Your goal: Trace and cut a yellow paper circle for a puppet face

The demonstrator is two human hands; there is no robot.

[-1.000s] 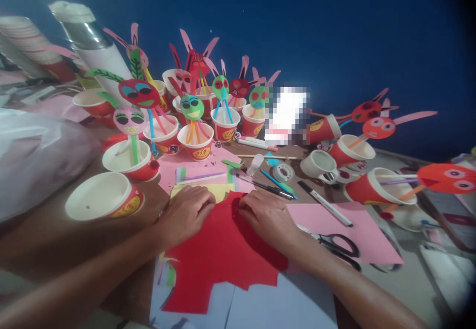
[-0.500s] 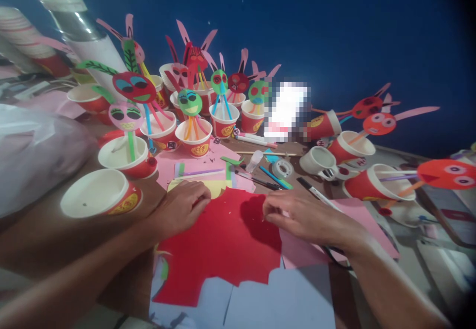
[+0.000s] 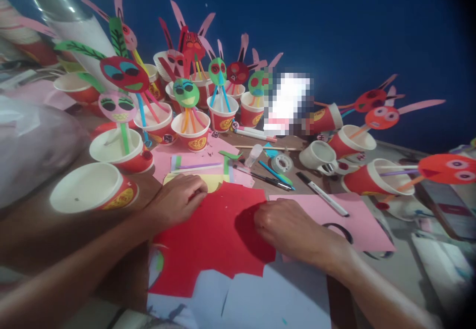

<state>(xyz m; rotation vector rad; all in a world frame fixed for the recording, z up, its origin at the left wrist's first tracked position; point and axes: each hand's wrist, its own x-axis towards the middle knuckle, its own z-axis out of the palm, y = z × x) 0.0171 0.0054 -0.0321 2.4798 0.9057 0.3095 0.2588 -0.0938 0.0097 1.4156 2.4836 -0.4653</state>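
Note:
A red sheet of paper (image 3: 219,235) with scalloped cut edges lies over a pale bluish sheet (image 3: 278,294). My left hand (image 3: 182,195) rests at its upper left edge, fingers curled; whether they pinch anything is hidden. On the right side of the red paper, my right hand (image 3: 278,222) is closed, knuckles up, its fingertips tucked out of sight. Beneath and beside my right forearm is a pink sheet (image 3: 357,220), with a black and white marker (image 3: 323,195) on it. Yellow paper (image 3: 211,183) shows beyond my left hand.
Red and white paper cups (image 3: 191,131) with paper faces on straws stand behind. An uncovered cup (image 3: 85,188) is at left, near a plastic bag (image 3: 33,150). A white mug (image 3: 316,155), tape roll (image 3: 281,163) and pens lie behind the paper. A phone (image 3: 449,210) is at right.
My right hand has moved slightly left and down and curled more, uncovering the marker and more pink paper. My left hand stays at the red paper's edge. The view has shifted a little.

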